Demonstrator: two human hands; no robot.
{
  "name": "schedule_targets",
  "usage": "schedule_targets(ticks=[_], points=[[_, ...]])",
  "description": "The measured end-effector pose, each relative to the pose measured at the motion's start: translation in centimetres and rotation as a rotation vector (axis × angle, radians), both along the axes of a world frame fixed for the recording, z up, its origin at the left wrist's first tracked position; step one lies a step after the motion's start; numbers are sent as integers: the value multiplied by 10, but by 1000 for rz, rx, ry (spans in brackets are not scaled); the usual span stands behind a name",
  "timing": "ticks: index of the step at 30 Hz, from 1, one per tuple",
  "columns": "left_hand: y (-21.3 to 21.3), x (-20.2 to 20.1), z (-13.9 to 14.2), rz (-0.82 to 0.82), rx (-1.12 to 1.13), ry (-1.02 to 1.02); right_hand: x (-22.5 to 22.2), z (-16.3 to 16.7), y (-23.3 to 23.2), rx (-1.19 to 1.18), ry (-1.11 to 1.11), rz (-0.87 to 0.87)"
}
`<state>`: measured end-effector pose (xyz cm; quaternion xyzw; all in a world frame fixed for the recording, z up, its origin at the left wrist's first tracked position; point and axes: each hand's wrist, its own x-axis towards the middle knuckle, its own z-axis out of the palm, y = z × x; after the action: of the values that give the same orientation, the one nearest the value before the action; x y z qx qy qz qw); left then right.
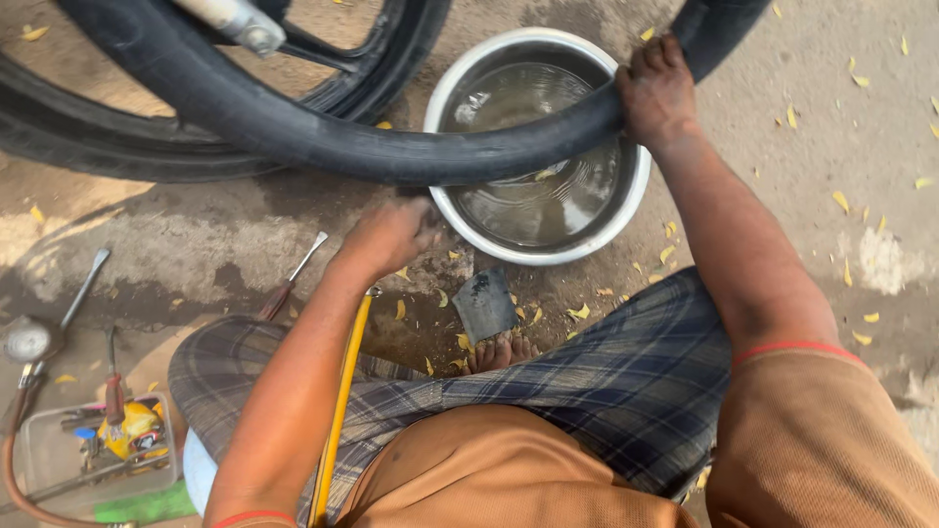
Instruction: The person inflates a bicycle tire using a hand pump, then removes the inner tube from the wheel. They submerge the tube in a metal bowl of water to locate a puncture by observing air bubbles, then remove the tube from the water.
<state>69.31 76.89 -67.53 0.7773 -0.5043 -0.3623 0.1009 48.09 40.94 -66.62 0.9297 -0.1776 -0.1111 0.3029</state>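
An inflated black inner tube (323, 137) arcs across the top of the head view, passing over a steel bowl of water (634, 200). My right hand (657, 90) grips the tube above the bowl's far right rim. My left hand (391, 235) is closed at the tube's underside, just left of the bowl, where the tube's valve seems to be, though the fingers hide it. A yellow air hose (340, 401) runs up along my left forearm toward that hand. The tube dips toward the water in the bowl.
A black tyre on its wheel (147, 147) lies at the top left. A screwdriver (291, 279), a pressure gauge with a metal stem (34, 337) and a clear tray of tools (98, 440) lie at the left. A dark patch piece (484, 303) rests by my toes.
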Motion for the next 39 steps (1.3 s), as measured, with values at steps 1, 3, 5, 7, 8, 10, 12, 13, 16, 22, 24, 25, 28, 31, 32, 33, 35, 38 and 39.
schedule_targets(ticks=[1,3,5,7,8,10,12,13,16,22,24,25,28,31,32,33,35,38,39], points=[[-9,-4,-1,-25,-49,-42,-2,3,2,0,22,13],[-35,-11,-6,-185,-229,-182,-3,8,5,1,71,46],[-65,-11,-14,-371,-230,-318,0,8,7,62,143,-4],[-100,-19,-26,-460,25,-393,5,4,7,50,208,-11],[-110,-21,-34,-484,53,-443,8,0,5,10,233,8],[-129,-24,-49,-537,106,-553,15,-10,-1,-17,260,22],[-140,-28,-65,-505,148,-565,18,-22,-5,30,294,10],[-145,-29,-72,-483,171,-569,19,-27,-7,2,310,13],[-157,-33,-86,-477,233,-621,19,-48,-15,-56,323,53],[-185,-43,-88,-477,364,-641,20,-74,-42,-17,331,170],[-191,-43,-88,-518,409,-644,21,-82,-52,9,361,201],[-195,-41,-89,-536,429,-649,23,-86,-56,58,347,203],[-202,-39,-95,-543,428,-660,27,-100,-62,171,316,191],[-209,-36,-101,-522,407,-675,32,-113,-59,151,310,139],[-211,-36,-101,-522,418,-651,34,-116,-57,115,308,128],[-212,-36,-101,-519,428,-629,35,-119,-55,77,306,118],[-214,-36,-98,-517,431,-617,35,-122,-50,43,285,86],[-211,-35,-92,-528,419,-626,32,-124,-46,-2,242,95],[-210,-35,-90,-531,412,-628,31,-125,-46,-16,227,105]])
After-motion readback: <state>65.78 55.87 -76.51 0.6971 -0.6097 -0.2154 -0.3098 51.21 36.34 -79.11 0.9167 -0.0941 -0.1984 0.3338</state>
